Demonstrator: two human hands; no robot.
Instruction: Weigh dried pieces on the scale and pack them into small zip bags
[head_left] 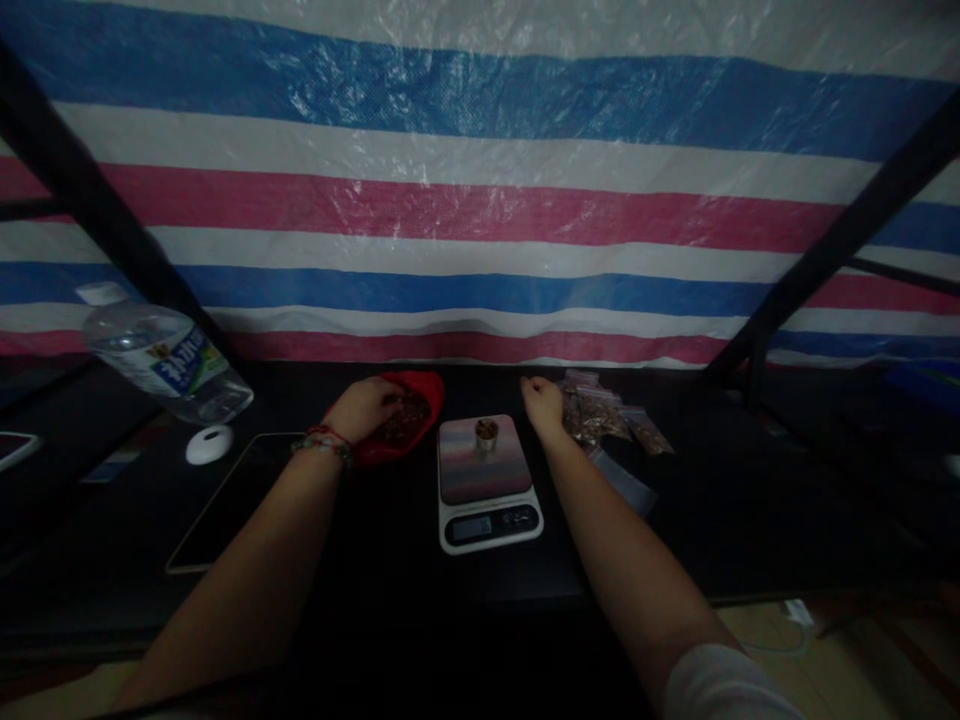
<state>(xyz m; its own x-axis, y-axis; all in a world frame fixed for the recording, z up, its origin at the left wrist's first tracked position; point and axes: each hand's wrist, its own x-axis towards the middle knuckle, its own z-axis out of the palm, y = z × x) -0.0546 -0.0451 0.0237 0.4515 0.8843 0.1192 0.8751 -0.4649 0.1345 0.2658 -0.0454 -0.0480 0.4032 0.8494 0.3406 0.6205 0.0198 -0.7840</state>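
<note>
My left hand (364, 408), with a bracelet on its wrist, reaches into a red bag (431, 385). Its fingers are curled down at the brown, grainy contents (409, 415), and what they pinch is hidden. To the right stands a white kitchen scale (484, 485) with a lit display. A small metal cup (487, 435) holding brown bits sits on its plate. My right hand (543, 405) rests closed on the black table, just right of the scale. Whatever lies inside its fingers cannot be seen. Several small clear zip bags (600, 412) of brown bits lie against that hand.
A flat, clear bag (624, 485) lies beside my right forearm. On the left are a tablet (236, 500), a white oval object (209, 445) and a tilted plastic bottle (169, 355). Dark metal bars (847, 235) slope on both sides, with a striped sheet (480, 210) behind.
</note>
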